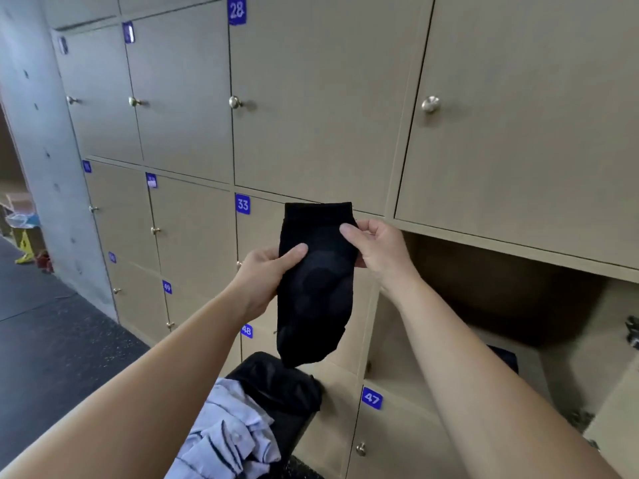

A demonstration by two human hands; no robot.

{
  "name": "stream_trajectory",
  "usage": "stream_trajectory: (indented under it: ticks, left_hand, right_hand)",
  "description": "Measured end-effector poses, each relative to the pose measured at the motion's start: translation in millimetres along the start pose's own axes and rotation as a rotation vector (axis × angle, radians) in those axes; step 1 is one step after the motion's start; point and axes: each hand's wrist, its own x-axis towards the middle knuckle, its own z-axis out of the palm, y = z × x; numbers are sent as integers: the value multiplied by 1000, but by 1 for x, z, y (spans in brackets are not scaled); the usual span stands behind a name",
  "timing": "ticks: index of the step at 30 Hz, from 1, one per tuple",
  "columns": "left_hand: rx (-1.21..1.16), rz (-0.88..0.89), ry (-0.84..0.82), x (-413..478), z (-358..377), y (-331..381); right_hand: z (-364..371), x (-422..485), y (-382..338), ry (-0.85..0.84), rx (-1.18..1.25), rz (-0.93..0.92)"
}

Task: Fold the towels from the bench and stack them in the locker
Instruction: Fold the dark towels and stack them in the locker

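Left grip [266, 271], right grip [377, 247] (cloth [316, 292] between)

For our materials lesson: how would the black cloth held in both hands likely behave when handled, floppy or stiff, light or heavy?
Probably floppy: the black cloth hangs limp below where the left hand and right hand pinch it. Likely light, since thumb-and-finger pinches alone hold it up.

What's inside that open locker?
The open locker looks mostly bare and shadowy inside. One dark thing lies on its floor. The right forearm covers part of it, so I cannot tell what it is.
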Motion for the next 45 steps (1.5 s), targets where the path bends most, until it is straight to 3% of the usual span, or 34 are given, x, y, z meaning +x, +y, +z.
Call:
stream_trajectory:
  ticks: [6, 12, 17, 22, 26, 29, 34, 45]
  left_hand:
    - [-135, 49, -41, -2, 25, 25]
    - [-83, -41, 48, 0, 27, 26]
    - [41, -137, -70, -11, 16, 14]
    - [146, 37, 13, -17, 5, 11]
    - [286, 212, 93, -21, 13, 13]
    - [254, 252, 111, -23, 21, 15]
    - [217, 267, 97, -20, 27, 21]
    - [49, 89, 122, -4, 37, 11]
  right_hand:
    - [-26, -36, 2, -269, -71, 197]
    - [-30, -44, 7, -152, 2, 176]
    - [-27, -36, 5, -71, -16, 140]
    - [-35, -37, 5, -121, -129, 108]
    - [-37, -37, 5, -12, -227, 11]
    - [-39, -36, 6, 68, -354, -47]
    - [-42, -38, -6, 54, -203, -51]
    - [-46, -34, -1, 132, -151, 26]
